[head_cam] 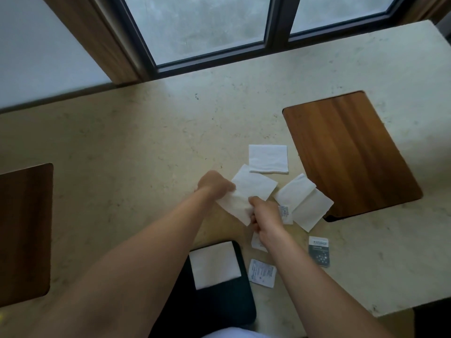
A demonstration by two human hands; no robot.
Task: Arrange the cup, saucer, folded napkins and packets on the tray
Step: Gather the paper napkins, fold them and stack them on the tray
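Both hands grip one white napkin [246,193] just above the stone counter; my left hand [214,185] holds its left edge and my right hand [266,215] pinches its near corner. A folded napkin [268,158] lies flat behind it. Two more overlapping napkins [305,200] lie to the right. Another folded napkin [214,264] rests on the black tray [219,303] at the counter's near edge. A white packet [261,273] lies right of the tray, a grey packet [318,251] farther right, and a small packet [285,214] beside my right hand. No cup or saucer shows.
A wooden board [351,152] lies on the beige counter [146,142] at the right, touching the overlapping napkins. A darker wooden board [24,232] sits at the left edge. A window [207,28] runs along the far side of the counter.
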